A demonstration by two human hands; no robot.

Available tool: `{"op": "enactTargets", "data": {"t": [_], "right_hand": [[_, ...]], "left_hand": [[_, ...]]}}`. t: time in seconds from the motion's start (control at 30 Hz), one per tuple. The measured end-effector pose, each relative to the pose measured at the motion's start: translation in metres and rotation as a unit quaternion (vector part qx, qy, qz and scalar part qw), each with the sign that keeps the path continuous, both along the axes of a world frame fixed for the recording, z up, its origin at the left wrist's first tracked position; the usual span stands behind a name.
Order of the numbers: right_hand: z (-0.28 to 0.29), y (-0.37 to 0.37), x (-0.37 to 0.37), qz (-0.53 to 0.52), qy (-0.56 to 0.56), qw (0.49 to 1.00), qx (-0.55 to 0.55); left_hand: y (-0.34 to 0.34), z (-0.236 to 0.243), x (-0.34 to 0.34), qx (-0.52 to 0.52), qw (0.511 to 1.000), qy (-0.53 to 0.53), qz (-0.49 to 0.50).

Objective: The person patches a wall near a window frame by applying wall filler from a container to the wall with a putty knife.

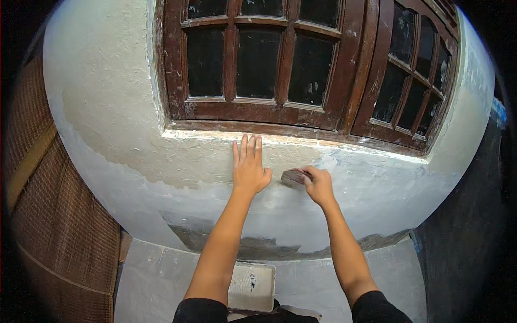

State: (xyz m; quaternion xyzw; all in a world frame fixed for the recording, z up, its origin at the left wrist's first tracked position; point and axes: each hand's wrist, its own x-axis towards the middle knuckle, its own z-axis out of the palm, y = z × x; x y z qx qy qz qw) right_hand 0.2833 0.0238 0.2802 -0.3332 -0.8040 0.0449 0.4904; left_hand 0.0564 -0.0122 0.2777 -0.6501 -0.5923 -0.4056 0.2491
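My left hand [249,164] lies with fingers outstretched on the beige, rough-plastered wall [196,161], its fingertips at the chipped white edge below the brown wooden window [284,119]. To its right, my right hand [318,184] grips a thin, dark flat piece [291,175], perhaps a scraper or sanding sheet, against the wall where beige plaster meets paler grey coating. The window has several small dark panes with paint smears.
A white rectangular tray [250,288] sits low in front of me on a grey covered ledge or floor [377,280]. A brown woven panel [64,199] stands at the left, and a dark sheet [458,215] is at the right. Bare grey patches run along the wall's bottom.
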Motion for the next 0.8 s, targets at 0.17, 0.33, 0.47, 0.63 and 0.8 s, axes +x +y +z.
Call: {"op": "enactTargets", "data": {"t": [0.17, 0.33, 0.47, 0.63, 0.8], "right_hand": [[0.018, 0.001, -0.004, -0.056, -0.037, 0.997, 0.029], [0.008, 0.011, -0.010, -0.015, -0.088, 0.996, 0.021], [0.018, 0.003, -0.001, -0.042, 0.031, 0.999, -0.004], [0.012, 0.005, -0.006, -0.010, -0.075, 0.997, -0.027], [0.023, -0.001, -0.002, -0.023, 0.031, 0.999, -0.020]], "left_hand": [[0.000, 0.000, -0.003, -0.017, 1.000, 0.004, -0.008], [0.002, 0.000, -0.002, 0.000, 1.000, -0.005, -0.006], [0.000, 0.000, -0.005, -0.011, 1.000, 0.004, -0.009], [0.003, -0.001, -0.002, -0.013, 1.000, -0.005, -0.008], [0.001, -0.001, -0.005, -0.017, 1.000, -0.001, -0.014]]}}
